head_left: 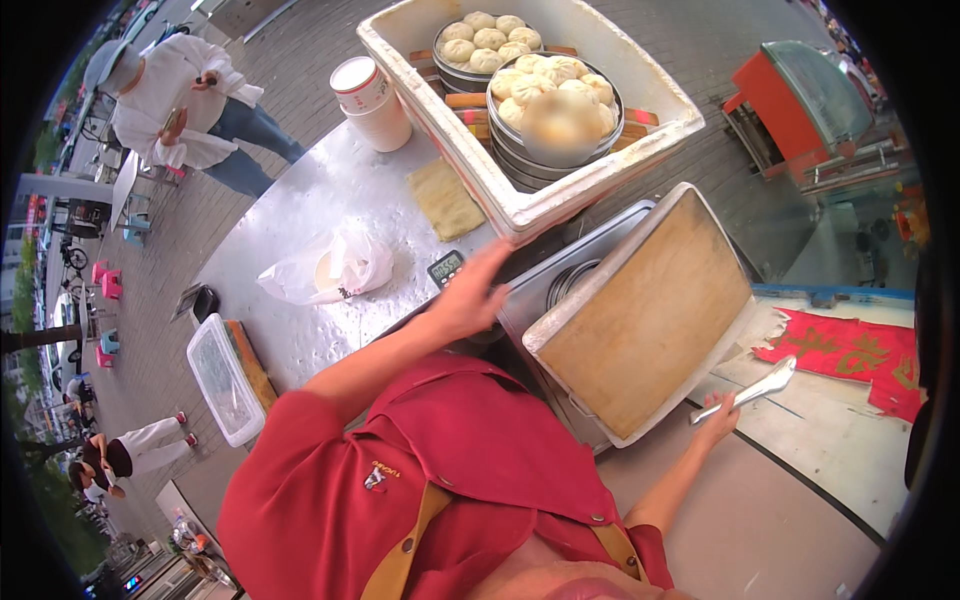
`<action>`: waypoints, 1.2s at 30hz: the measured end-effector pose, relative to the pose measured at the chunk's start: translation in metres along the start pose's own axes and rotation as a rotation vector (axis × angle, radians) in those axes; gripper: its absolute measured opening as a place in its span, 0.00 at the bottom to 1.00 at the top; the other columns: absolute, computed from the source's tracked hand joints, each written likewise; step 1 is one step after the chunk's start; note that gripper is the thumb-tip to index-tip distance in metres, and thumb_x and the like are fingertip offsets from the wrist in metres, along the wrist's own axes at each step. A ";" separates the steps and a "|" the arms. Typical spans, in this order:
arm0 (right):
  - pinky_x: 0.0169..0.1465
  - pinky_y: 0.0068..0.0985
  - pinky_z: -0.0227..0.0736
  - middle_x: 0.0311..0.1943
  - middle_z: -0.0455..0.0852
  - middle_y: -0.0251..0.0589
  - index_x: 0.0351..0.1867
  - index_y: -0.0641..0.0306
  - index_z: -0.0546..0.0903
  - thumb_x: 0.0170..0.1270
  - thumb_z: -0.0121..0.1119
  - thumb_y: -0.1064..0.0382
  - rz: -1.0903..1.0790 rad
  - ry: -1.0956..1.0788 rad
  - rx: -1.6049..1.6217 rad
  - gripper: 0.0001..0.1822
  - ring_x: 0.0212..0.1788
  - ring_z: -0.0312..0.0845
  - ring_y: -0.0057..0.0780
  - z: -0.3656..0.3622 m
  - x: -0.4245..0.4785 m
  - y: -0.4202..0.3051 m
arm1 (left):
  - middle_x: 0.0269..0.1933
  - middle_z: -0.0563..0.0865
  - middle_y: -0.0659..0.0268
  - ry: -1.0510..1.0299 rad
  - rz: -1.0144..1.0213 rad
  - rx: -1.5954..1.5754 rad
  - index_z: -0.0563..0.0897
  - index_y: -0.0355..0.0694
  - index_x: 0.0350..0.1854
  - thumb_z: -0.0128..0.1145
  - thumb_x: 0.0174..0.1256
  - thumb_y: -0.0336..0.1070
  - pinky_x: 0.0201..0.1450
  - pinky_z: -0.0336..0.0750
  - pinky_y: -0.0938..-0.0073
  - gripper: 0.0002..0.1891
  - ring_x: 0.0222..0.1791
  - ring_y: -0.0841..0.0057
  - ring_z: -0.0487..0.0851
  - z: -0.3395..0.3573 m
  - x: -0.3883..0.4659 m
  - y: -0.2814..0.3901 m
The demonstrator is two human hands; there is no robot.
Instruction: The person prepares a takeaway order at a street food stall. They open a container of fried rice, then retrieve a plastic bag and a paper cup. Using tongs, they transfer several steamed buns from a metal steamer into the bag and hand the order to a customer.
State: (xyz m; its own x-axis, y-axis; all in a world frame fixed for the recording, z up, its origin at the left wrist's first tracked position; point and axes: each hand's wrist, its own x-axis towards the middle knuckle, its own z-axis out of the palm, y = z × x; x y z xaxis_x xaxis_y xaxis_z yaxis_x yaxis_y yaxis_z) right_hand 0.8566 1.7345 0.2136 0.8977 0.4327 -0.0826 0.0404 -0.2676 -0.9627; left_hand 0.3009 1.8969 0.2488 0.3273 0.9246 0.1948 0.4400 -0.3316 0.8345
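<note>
My left hand [466,298], slightly blurred, reaches over the near edge of the metal table with nothing in it and its fingers apart. Just beyond it are a small digital timer [445,267] and the corner of a white foam box [517,214]. In the box, steamed buns [559,71] fill two round metal steamers [529,169]; a blurred patch hides some of them. Out to the right, my right hand [718,424] grips metal tongs [761,388]. Between my hands, a foam lid with a brown inner face [649,315] leans over a metal container [525,300].
The metal table [300,202] bears stacked paper bowls [371,101], a folded cloth [445,199], a plastic bag with something round [334,270] and a clear plastic bin [225,375]. A person in white [172,112] stands beyond it. A red-and-gold sign [840,356] lies at right.
</note>
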 end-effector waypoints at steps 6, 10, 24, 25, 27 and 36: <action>0.55 0.29 0.72 0.52 0.85 0.46 0.71 0.69 0.73 0.75 0.62 0.57 -0.578 -0.590 -0.384 0.28 0.51 0.83 0.32 0.131 -0.025 -0.191 | 0.73 0.73 0.45 0.786 -0.225 0.825 0.71 0.32 0.73 0.63 0.71 0.30 0.77 0.64 0.56 0.29 0.74 0.50 0.71 -0.205 -0.116 -0.010; 0.44 0.25 0.75 0.38 0.82 0.36 0.72 0.65 0.74 0.71 0.68 0.59 -1.134 -0.741 -0.596 0.31 0.36 0.75 0.23 0.254 -0.064 -0.273 | 0.71 0.70 0.38 0.832 -0.583 0.790 0.64 0.27 0.76 0.70 0.68 0.47 0.76 0.64 0.52 0.42 0.74 0.45 0.67 -0.253 -0.175 -0.088; 0.43 0.32 0.75 0.34 0.82 0.42 0.70 0.63 0.76 0.66 0.71 0.56 -1.271 -1.156 -0.964 0.33 0.35 0.75 0.33 0.417 -0.088 -0.339 | 0.35 0.87 0.60 0.674 -0.686 -0.072 0.76 0.33 0.68 0.58 0.74 0.31 0.49 0.79 0.72 0.22 0.37 0.75 0.85 -0.246 -0.099 -0.099; 0.44 0.32 0.75 0.34 0.82 0.42 0.70 0.63 0.77 0.66 0.71 0.56 -1.284 -1.155 -0.966 0.32 0.35 0.75 0.34 0.418 -0.083 -0.338 | 0.32 0.87 0.64 0.694 -0.639 -0.192 0.77 0.34 0.67 0.57 0.75 0.30 0.47 0.79 0.75 0.20 0.35 0.79 0.84 -0.245 -0.091 -0.094; 0.45 0.31 0.75 0.35 0.83 0.42 0.70 0.63 0.77 0.66 0.71 0.57 -1.276 -1.153 -0.986 0.32 0.36 0.76 0.33 0.415 -0.074 -0.341 | 0.34 0.86 0.65 0.742 -0.584 -0.319 0.77 0.35 0.67 0.55 0.77 0.30 0.48 0.79 0.76 0.19 0.36 0.81 0.83 -0.243 -0.076 -0.083; 0.46 0.19 0.74 0.47 0.87 0.31 0.73 0.63 0.76 0.71 0.68 0.56 -1.156 -1.029 -0.495 0.31 0.40 0.75 0.15 0.388 -0.043 -0.396 | 0.41 0.84 0.64 0.977 -0.451 -0.920 0.72 0.34 0.69 0.56 0.79 0.30 0.55 0.81 0.69 0.20 0.41 0.77 0.83 -0.229 -0.054 -0.088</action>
State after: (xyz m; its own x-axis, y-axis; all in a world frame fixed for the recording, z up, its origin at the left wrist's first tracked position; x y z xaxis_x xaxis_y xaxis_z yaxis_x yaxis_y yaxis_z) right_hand 0.6317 2.1563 0.4986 -0.3592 0.8955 0.2629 0.7600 0.4442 -0.4744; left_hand 0.0532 1.9195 0.2827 -0.5616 0.7980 -0.2188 -0.4687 -0.0890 0.8788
